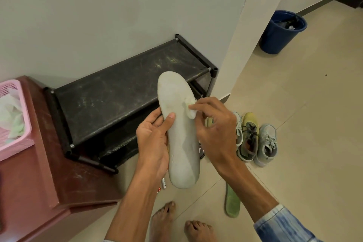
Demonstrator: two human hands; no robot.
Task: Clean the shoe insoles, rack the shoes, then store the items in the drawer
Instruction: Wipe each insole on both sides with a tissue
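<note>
While between 2 hands (152, 139) (216, 133), insole (176, 92) under wipe (192, 114).

The top shelf of the shoe rack (125, 88) lies open from above, closed off behind by the wall and at its left end by the maroon counter (59, 173) (a pink basket (21, 137) takes up that counter's left edge). The pale insole (180, 143), held by the left grip (153, 139) while the right grip (216, 131) pinches a white wad (191, 112) against it, hangs before the rack's right half. Sneakers (249, 137) crowd the floor beside the rack's right post and a green insole (232, 202) lies near them. Beyond, bare tile floor (314, 143) runs wide to a blue bin (280, 31).
</note>
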